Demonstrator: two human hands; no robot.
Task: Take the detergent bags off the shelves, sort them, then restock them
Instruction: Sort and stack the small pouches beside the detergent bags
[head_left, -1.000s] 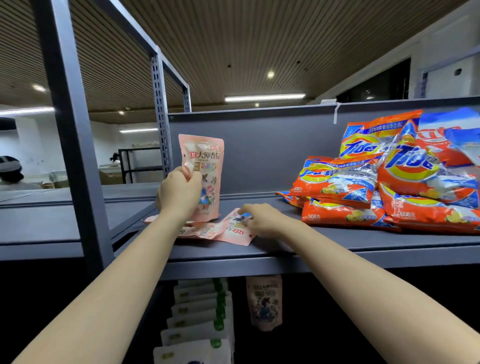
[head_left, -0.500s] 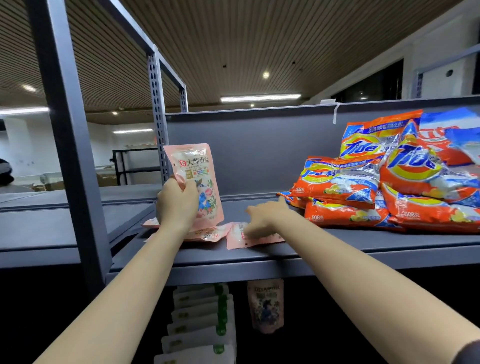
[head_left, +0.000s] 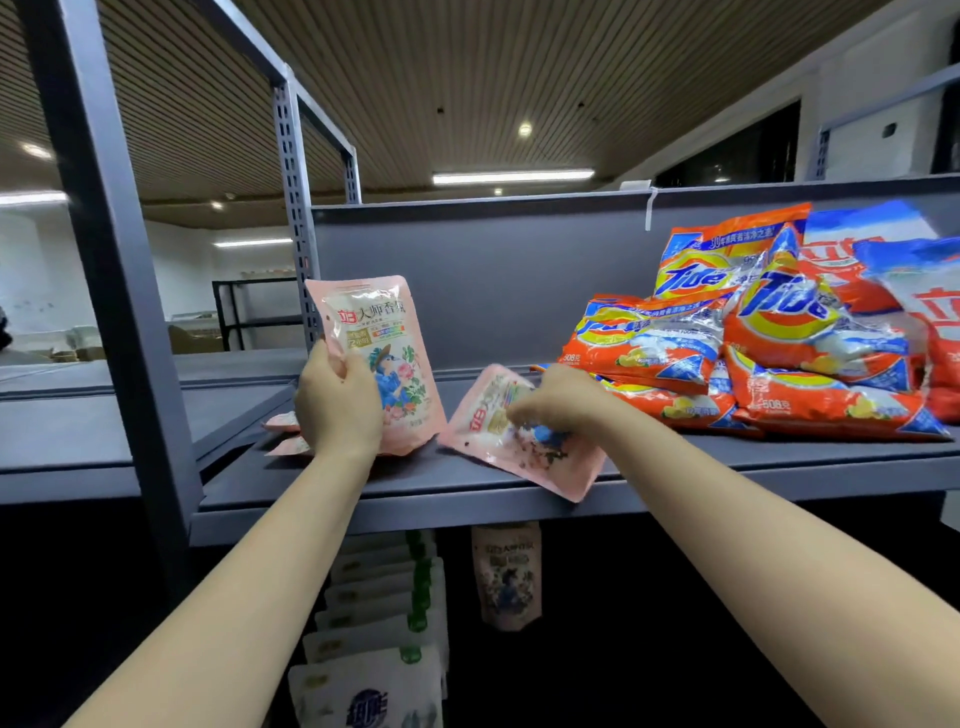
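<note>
The left hand grips a pink pouch by its lower left edge, fingers curled round it, and stands it upright on the shelf. The right hand pinches a second pink pouch near its top; that pouch is tilted, its lower corner past the shelf's front lip. More pink pouches lie flat behind the left wrist. To the right, well apart from the upright pouch, orange Tide bags are heaped just beside the right hand.

The tilted pouch is the likeliest to go: held by a light pinch on slick film and overhanging the edge, it could slip and drop to the lower shelf, where white pouches hang. The upright pouch looks soft-bottomed and may flop forward if the left hand lets go before it leans on something. The right wrist sits close to the Tide heap, so a careless pull could nudge the loose pile and slide a bag forward.
</note>
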